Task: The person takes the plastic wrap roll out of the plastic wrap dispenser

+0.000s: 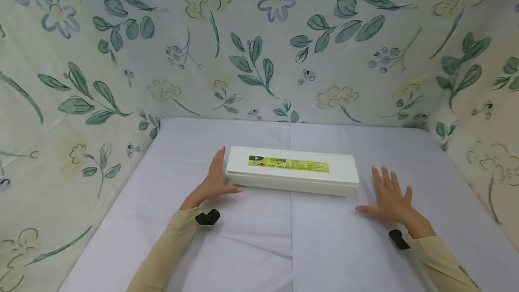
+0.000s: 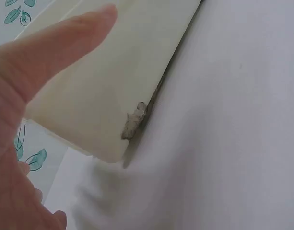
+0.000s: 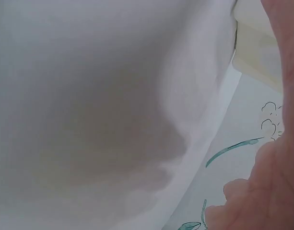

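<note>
A long white cling film box (image 1: 292, 184) with a green and yellow label (image 1: 289, 164) lies flat with its lid down. At its left end is my left hand (image 1: 214, 183), fingers straight along the end and thumb stretched out before the front side. In the left wrist view the thumb (image 2: 55, 45) overlaps the box (image 2: 108, 91), whose bottom corner shows a small greyish rough patch (image 2: 134, 122). My right hand (image 1: 390, 198) is spread wide to the right of the box, apart from it and holding nothing. A corner of the box (image 3: 257, 48) shows in the right wrist view.
A white cloth (image 1: 251, 247) with a crease down its middle covers the table. Curtains with a leaf and flower print (image 1: 259, 66) enclose the back and both sides. Both wrists wear a small black piece (image 1: 208, 217) at the sleeve.
</note>
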Motion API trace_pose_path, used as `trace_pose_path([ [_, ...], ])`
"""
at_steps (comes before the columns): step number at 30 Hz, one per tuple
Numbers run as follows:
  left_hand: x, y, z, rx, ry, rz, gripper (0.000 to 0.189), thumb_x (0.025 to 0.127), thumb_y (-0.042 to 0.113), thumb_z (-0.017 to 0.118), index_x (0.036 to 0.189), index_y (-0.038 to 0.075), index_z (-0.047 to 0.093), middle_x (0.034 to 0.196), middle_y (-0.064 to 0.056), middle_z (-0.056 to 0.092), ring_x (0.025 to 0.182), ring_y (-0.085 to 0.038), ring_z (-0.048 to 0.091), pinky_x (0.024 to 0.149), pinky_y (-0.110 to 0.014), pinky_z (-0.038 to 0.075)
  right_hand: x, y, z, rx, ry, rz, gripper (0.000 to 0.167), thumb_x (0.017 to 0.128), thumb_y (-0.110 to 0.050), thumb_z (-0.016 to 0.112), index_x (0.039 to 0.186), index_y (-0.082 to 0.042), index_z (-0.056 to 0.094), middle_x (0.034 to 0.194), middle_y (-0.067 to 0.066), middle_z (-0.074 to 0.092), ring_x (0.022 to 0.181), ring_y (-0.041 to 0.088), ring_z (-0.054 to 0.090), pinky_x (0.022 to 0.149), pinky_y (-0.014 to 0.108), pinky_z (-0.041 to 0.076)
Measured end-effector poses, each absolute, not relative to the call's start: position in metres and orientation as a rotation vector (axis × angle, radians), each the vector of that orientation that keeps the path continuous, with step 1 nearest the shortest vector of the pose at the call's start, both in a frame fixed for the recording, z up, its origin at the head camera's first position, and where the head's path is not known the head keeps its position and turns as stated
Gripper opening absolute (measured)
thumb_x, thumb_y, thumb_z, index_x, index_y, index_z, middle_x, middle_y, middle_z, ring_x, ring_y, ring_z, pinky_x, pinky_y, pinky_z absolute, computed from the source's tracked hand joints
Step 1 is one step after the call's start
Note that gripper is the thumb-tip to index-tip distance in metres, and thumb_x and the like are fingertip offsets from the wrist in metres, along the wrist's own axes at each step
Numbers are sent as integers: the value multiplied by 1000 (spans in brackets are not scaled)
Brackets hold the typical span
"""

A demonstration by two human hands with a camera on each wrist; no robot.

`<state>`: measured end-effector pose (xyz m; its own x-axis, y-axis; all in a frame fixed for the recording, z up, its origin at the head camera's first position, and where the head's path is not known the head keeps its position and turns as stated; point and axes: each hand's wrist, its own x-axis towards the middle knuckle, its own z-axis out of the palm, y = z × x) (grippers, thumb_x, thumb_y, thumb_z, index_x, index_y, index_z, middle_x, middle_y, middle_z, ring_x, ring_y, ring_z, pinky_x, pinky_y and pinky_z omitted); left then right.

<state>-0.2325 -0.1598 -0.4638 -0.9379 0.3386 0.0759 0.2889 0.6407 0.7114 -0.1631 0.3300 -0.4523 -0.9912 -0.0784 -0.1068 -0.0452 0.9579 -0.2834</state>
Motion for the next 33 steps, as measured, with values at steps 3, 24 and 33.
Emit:
trace_pose_path([
  [3, -237, -153, -463, 537, 2748, 1247, 136, 63, 39, 85, 150, 14, -17, 158, -15, -12, 146, -36, -10, 114, -62, 3, -162, 332, -450, -101, 2999, -454, 135, 64, -67, 71, 149, -8, -16, 152, 32, -13, 137, 56, -9, 93, 81, -3],
  [24, -245, -140, -478, 461, 2376, 1781, 134, 64, 14, 86, 149, 29, -17, 160, -8, 5, 147, -29, 5, 117, -57, 3, -165, 335, -445, -250, 3044, -601, 132, 68, -51, 77, 148, -1, -15, 153, 31, -9, 139, 52, -6, 100, 77, 5],
  [33, -246, -142, -483, 470, 2353, 1855, 124, 69, 2, 80, 151, 21, -11, 158, -11, 12, 146, -30, 10, 117, -55, 4, -166, 339, -443, -279, 3094, -529, 127, 67, -51, 77, 148, 5, -4, 153, 33, 0, 140, 51, 4, 99, 76, 12],
])
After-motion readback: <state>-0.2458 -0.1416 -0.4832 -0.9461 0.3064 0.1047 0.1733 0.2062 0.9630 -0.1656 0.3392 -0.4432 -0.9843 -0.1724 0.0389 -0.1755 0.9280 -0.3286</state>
